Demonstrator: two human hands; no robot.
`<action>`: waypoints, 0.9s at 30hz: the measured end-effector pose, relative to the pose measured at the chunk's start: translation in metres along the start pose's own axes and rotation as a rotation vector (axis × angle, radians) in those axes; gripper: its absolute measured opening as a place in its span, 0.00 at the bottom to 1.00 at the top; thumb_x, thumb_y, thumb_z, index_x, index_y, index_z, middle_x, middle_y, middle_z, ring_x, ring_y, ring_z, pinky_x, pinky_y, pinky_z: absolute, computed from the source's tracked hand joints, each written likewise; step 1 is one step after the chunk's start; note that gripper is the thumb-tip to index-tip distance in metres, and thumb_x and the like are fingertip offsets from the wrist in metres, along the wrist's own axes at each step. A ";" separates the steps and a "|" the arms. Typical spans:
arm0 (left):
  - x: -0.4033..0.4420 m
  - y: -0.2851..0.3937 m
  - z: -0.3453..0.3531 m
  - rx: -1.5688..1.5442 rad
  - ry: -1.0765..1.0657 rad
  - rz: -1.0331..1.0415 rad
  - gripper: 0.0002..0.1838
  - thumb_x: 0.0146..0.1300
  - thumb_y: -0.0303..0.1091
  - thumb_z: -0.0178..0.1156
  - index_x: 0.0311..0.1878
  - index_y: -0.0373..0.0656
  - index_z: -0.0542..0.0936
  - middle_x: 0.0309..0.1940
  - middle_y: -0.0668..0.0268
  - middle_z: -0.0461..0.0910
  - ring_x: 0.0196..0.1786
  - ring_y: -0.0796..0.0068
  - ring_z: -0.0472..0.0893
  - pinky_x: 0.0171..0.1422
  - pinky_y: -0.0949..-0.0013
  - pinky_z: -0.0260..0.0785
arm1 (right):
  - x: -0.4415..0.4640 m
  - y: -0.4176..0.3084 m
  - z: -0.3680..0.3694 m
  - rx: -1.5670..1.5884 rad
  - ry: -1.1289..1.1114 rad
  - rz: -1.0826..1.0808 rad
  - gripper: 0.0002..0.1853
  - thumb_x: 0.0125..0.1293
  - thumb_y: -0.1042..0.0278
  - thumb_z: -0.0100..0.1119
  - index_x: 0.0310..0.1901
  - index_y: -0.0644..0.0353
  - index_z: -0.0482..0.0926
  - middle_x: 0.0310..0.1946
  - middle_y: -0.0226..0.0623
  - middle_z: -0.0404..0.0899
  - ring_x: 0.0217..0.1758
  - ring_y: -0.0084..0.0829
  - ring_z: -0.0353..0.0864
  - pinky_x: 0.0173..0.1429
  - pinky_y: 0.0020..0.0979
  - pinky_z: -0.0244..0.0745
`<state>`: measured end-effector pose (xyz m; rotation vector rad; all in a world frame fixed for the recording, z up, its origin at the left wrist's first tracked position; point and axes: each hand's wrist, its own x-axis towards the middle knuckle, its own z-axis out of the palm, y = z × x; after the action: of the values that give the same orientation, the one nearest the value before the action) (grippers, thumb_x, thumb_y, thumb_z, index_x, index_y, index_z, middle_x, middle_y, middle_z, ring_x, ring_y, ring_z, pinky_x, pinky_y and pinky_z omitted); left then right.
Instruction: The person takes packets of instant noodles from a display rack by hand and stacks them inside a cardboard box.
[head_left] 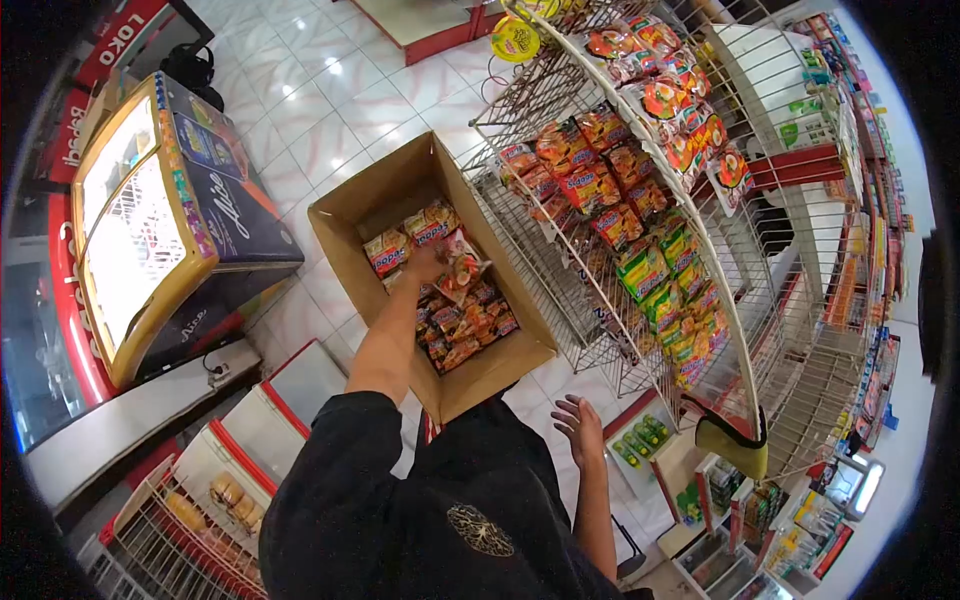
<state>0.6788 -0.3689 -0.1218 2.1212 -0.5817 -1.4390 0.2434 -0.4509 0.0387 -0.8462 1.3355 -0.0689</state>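
Inside an open cardboard box [345, 225] on the tiled floor lie several packets of instant noodles [470, 325], orange and red with some yellow. My left hand [427, 264] reaches down into the box, its fingers closed at the edge of a red and white instant noodle packet [463, 272] that sits above the others. The fingertips are partly hidden. Off the box's near right corner, my right hand [582, 430] is in the air with its fingers apart, holding nothing.
To the right of the box stands a wire rack [600, 330] with orange noodle packets [590, 185], green and yellow packets [665, 270] and red packets [670, 90]. An ice cream freezer [215, 190] stands to the left. Bread [235, 495] lies in a wire basket at lower left.
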 end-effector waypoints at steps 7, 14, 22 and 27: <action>0.033 -0.050 0.070 0.213 0.343 -0.121 0.43 0.55 0.49 0.68 0.70 0.44 0.61 0.68 0.51 0.62 0.62 0.51 0.71 0.65 0.51 0.69 | 0.011 0.007 -0.008 -0.108 0.038 0.006 0.27 0.73 0.47 0.42 0.60 0.65 0.69 0.52 0.46 0.78 0.49 0.38 0.80 0.53 0.38 0.75; 0.124 -0.122 0.106 0.075 0.003 -0.182 0.30 0.63 0.37 0.63 0.67 0.46 0.64 0.75 0.51 0.38 0.69 0.45 0.61 0.64 0.48 0.70 | 0.015 0.013 -0.014 -0.233 0.069 -0.028 0.25 0.74 0.48 0.43 0.57 0.63 0.71 0.49 0.44 0.80 0.45 0.36 0.82 0.48 0.36 0.76; 0.039 -0.032 0.056 0.068 0.403 -0.219 0.25 0.64 0.27 0.59 0.64 0.48 0.66 0.67 0.52 0.62 0.57 0.49 0.74 0.61 0.49 0.72 | 0.018 0.029 -0.019 -0.286 0.096 0.009 0.24 0.74 0.49 0.42 0.55 0.62 0.73 0.48 0.42 0.80 0.45 0.35 0.82 0.48 0.36 0.76; 0.039 -0.040 0.048 -0.008 0.266 -0.264 0.25 0.65 0.31 0.59 0.65 0.51 0.67 0.61 0.55 0.71 0.57 0.52 0.75 0.61 0.49 0.69 | 0.014 0.031 -0.020 -0.323 0.089 -0.012 0.25 0.73 0.46 0.44 0.54 0.62 0.74 0.47 0.42 0.80 0.44 0.34 0.82 0.46 0.35 0.76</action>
<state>0.6503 -0.3697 -0.1893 2.4014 -0.2006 -1.2535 0.2168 -0.4461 0.0098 -1.1338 1.4477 0.1044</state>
